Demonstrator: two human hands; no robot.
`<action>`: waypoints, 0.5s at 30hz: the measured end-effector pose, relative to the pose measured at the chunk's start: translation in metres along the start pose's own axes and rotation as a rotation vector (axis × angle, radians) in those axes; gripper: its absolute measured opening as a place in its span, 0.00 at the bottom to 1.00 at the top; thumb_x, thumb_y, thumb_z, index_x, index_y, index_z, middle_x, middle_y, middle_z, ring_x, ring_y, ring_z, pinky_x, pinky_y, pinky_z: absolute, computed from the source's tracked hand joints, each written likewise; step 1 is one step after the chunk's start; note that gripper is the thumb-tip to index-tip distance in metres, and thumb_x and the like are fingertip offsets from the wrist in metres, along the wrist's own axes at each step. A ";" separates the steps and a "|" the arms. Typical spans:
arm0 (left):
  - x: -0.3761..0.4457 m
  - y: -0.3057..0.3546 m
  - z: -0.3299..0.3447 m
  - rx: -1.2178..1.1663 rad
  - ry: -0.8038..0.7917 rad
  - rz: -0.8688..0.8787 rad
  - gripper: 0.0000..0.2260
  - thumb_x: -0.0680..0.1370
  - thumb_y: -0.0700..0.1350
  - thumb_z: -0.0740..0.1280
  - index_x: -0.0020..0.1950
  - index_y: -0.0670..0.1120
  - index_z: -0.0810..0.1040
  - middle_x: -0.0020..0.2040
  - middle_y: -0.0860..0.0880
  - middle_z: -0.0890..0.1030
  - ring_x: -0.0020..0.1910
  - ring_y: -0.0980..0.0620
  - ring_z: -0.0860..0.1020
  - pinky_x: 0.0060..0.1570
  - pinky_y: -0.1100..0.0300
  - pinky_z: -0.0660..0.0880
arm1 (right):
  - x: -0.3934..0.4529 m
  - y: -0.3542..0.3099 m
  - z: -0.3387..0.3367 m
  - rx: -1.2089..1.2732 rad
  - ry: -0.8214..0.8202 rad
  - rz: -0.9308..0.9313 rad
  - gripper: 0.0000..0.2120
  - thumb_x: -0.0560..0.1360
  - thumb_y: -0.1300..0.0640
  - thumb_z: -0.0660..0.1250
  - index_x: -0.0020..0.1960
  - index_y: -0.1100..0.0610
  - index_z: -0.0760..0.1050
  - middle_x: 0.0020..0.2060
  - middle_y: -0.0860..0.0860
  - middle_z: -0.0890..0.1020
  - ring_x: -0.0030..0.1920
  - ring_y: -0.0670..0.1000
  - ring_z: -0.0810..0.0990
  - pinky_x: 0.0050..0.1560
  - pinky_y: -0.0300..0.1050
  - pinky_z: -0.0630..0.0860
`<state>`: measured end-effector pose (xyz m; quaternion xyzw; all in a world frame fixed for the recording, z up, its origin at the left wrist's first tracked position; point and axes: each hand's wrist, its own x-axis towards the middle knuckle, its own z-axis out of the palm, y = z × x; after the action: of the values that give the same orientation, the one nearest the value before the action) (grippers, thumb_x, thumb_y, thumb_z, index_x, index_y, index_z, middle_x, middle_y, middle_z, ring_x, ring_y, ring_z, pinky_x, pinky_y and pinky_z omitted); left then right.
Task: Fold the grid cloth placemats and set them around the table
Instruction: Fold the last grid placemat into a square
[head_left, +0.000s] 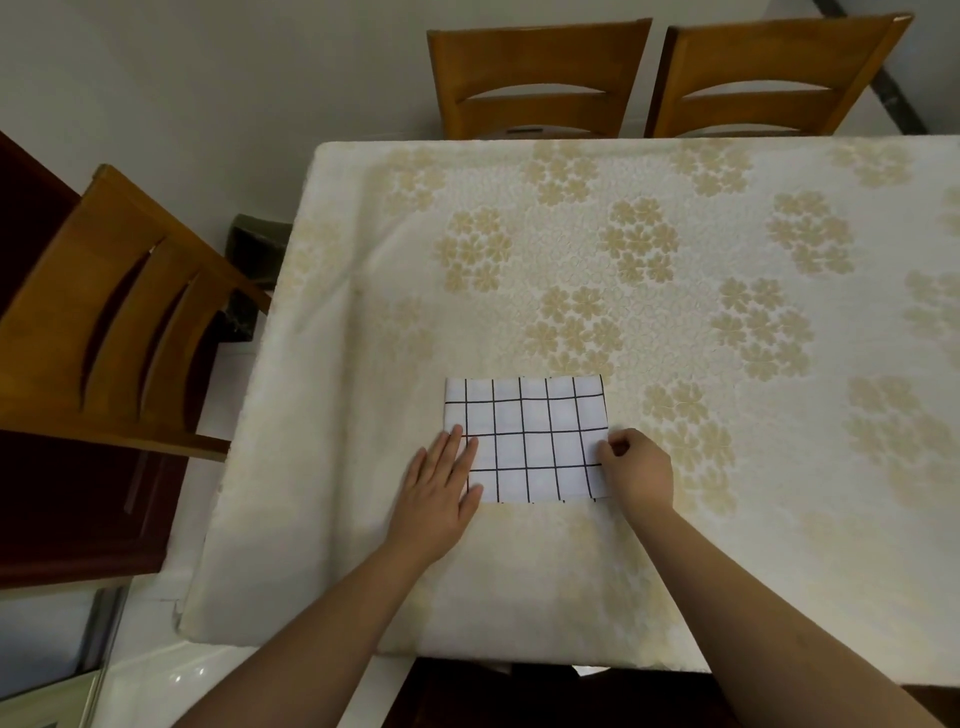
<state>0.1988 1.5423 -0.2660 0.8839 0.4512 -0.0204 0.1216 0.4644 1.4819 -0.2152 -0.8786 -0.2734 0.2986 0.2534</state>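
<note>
Folded grid cloth placemat (527, 439) flat on tablecloth (675, 234), between both hands. Left hand (441, 488) fingers straight, pressing left edge. Right hand (636, 467) pinching right edge. Likely light, limp; best lifted by edges.

Table (675, 171) covered in cream cloth with pale gold flower clusters, dull soft light on it. 2 wooden chairs at far side: one (537, 78), other (769, 78) just beside it, both pushed in. 3rd wooden chair (119, 312) at left end, slatted back. Plain pale wall behind. Dark red-brown cabinet (78, 509) at left. Glossy white floor (171, 680) lower left, reflecting light spots.
</note>
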 end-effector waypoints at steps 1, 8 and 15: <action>0.000 -0.001 0.000 0.007 -0.004 0.004 0.27 0.82 0.58 0.49 0.80 0.50 0.55 0.80 0.49 0.50 0.79 0.52 0.47 0.75 0.52 0.48 | 0.000 0.001 0.002 -0.002 0.013 -0.009 0.04 0.75 0.55 0.64 0.47 0.54 0.77 0.40 0.49 0.82 0.37 0.48 0.78 0.35 0.44 0.74; 0.001 -0.001 0.000 0.017 -0.008 0.023 0.27 0.82 0.58 0.51 0.80 0.50 0.54 0.80 0.49 0.51 0.79 0.51 0.48 0.75 0.48 0.49 | -0.011 0.006 0.018 -0.217 0.307 -0.199 0.19 0.69 0.60 0.71 0.59 0.59 0.76 0.53 0.58 0.77 0.49 0.60 0.76 0.47 0.53 0.72; 0.001 -0.001 0.000 0.023 -0.018 0.011 0.28 0.81 0.58 0.51 0.80 0.50 0.53 0.80 0.49 0.50 0.79 0.52 0.48 0.75 0.48 0.51 | -0.039 -0.003 0.061 -0.382 0.061 -0.705 0.27 0.78 0.49 0.57 0.75 0.55 0.62 0.72 0.53 0.68 0.73 0.53 0.63 0.71 0.52 0.60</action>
<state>0.1989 1.5432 -0.2663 0.8875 0.4449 -0.0328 0.1157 0.3965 1.4768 -0.2407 -0.7705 -0.6012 0.1111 0.1802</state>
